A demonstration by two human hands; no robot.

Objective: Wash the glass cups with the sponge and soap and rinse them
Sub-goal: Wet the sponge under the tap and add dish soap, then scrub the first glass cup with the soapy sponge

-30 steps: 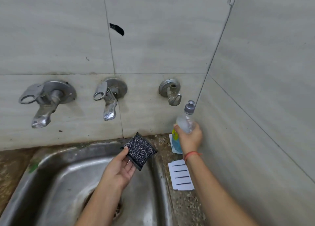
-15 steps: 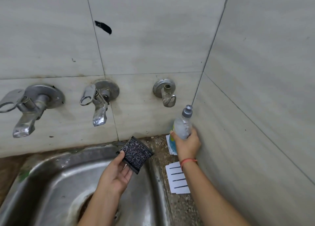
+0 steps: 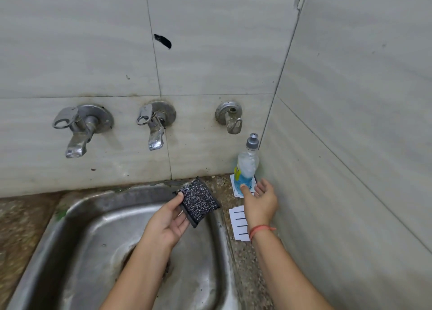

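So the soap bottle stands upright just past my right hand, fingers loose, holding nothing. My left hand pinches the scrub sponge just left of it.

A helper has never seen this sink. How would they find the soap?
Start at the steel sink and follow its right rim back to the corner where the tiled walls meet. There, below the rightmost wall tap, the soap bottle stands upright. It alone is clear plastic, with blue liquid and a grey cap.
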